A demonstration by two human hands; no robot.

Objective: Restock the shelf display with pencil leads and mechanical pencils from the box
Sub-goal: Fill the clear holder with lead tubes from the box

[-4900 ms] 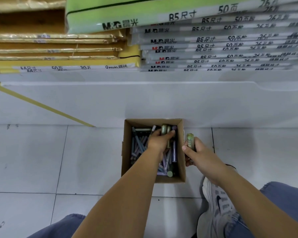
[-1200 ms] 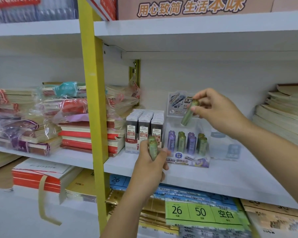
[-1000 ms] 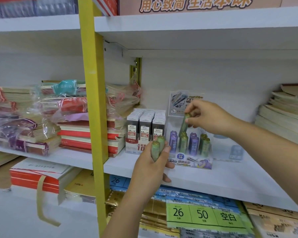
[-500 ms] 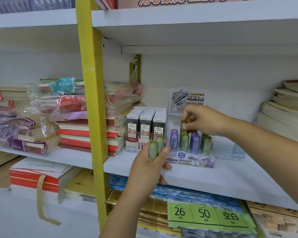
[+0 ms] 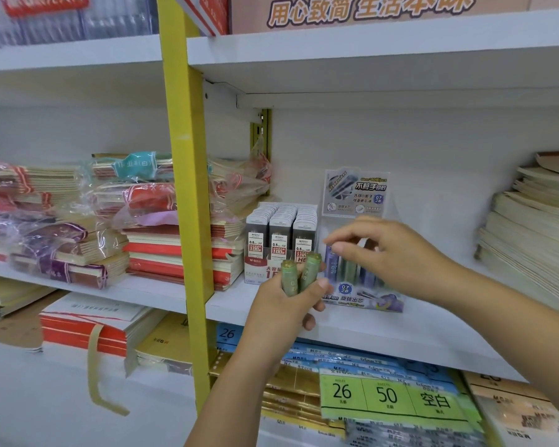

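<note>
A white shop shelf [image 5: 384, 333], hung beside a yellow post [image 5: 188, 188], carries wrapped notebook stacks [image 5: 181, 253] towards its left end and a slumped pile of exercise books [image 5: 530, 240] at its right end. Near the front edge, about midway, stands a clear plastic display stand [image 5: 357, 191] with purple and green lead tubes [image 5: 332, 266] upright in its slots. A tray of grey lead cases [image 5: 281, 230] sits just to its left.

A person's right hand [image 5: 391, 253] hovers over the stand, fingers loosely curled. Its thumb and forefinger nearly meet above a purple tube, and motion blur hides whether they pinch anything. The left hand [image 5: 284, 304], held in front of the shelf edge, grips two green tubes [image 5: 290, 279] side by side in a closed fist, capped ends pointing up. The supply box is out of sight.

The tubes look light, rigid and smooth, so they probably slip easily, and the leads inside would likely snap if one fell. A pinch at the capped top, with the tube kept upright, seems the surest way to drop each one into a free slot. The stand itself looks light enough to shift if nudged.
</note>
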